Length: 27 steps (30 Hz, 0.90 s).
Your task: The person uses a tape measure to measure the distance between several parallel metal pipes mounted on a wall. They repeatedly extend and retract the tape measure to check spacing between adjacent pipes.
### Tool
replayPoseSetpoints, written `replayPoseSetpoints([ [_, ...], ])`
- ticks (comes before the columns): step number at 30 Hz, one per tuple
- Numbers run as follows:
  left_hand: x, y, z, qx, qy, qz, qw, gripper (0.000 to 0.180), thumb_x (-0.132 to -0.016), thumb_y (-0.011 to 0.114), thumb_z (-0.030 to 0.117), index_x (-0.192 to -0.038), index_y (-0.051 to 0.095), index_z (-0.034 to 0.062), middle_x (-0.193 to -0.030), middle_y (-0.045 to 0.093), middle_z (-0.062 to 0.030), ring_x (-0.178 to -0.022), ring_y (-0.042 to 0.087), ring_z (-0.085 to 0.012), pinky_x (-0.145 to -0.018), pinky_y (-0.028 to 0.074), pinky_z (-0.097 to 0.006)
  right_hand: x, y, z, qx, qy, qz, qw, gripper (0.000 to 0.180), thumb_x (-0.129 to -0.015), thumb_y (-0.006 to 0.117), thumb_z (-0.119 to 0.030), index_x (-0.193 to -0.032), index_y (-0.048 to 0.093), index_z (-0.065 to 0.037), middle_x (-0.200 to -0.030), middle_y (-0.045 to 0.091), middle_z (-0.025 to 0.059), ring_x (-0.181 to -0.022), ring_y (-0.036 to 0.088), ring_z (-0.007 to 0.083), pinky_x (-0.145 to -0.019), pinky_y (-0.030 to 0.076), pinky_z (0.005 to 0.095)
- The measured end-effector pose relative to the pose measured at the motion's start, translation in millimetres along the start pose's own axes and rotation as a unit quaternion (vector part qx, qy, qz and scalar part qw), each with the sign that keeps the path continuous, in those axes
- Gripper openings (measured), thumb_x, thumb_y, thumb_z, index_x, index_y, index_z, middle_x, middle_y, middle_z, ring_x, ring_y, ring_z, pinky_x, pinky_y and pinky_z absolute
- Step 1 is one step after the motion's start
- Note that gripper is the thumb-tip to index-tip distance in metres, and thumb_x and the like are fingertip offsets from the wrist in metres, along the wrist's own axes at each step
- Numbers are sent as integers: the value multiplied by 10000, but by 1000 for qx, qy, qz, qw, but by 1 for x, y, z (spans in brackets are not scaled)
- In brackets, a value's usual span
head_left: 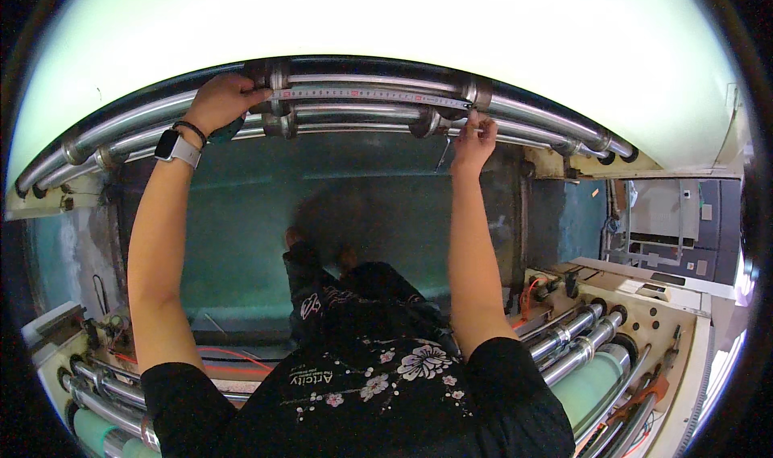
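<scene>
A tape measure's pale blade (370, 95) is stretched along the metal rollers at the far side, between two dark collars. My left hand (225, 104) is closed around its dark case, mostly hidden under the palm, with the thumb at the blade beside the left collar (279, 76). At the other end, my right hand (475, 140) pinches the blade tip just below the right collar (477, 94). A thin metal hex key-like piece (443, 154) shows beside my right hand; whether I hold it is unclear.
Behind the rollers rises a bright white surface (386, 15). Below lies a worn green floor (241, 241), where my foot shows. More rollers (576, 337), a pale green roll (596, 385) and red hoses (241, 360) stand close around me. At far right is a metal frame (656, 253).
</scene>
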<state>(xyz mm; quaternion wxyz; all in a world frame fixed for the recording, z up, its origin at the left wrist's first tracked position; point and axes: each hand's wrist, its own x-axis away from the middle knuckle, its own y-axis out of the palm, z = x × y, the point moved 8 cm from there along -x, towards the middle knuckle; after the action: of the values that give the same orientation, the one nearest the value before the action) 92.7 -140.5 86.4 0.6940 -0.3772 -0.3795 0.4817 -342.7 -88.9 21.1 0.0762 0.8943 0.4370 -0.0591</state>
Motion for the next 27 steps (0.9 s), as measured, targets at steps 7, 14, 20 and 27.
replayPoseSetpoints([
  [7,2,1,-1,-8,-15,9,1000,457,-782,512,471,-621,576,49,-579,541,-119,-633,558,-284,-582,415,-386,-14,11,-1,26,-46,-15,998,119,-828,584,-147,-779,476,-130,-628,402,-65,-473,328,22,-386,248,182],
  [14,-1,2,-1,-20,4,21,1000,468,-785,504,483,-645,583,43,-623,539,-151,-642,539,-309,-584,409,-401,-6,19,-8,-84,85,-29,992,116,-820,595,-160,-782,485,-152,-619,409,-63,-478,318,35,-388,239,183],
  [20,-3,4,-11,-45,73,77,993,461,-793,481,492,-674,607,65,-604,560,-113,-654,563,-286,-615,429,-389,-4,21,-6,-86,108,-59,989,80,-806,600,-135,-819,526,-162,-655,435,-57,-517,352,48,-413,271,189],
  [27,1,0,-4,-18,26,-14,999,444,-781,490,493,-712,630,77,-658,585,-111,-709,581,-286,-664,445,-387,-4,22,-11,-83,92,-78,989,119,-808,606,-171,-858,499,-152,-700,502,-35,-555,450,75,-432,352,199],
])
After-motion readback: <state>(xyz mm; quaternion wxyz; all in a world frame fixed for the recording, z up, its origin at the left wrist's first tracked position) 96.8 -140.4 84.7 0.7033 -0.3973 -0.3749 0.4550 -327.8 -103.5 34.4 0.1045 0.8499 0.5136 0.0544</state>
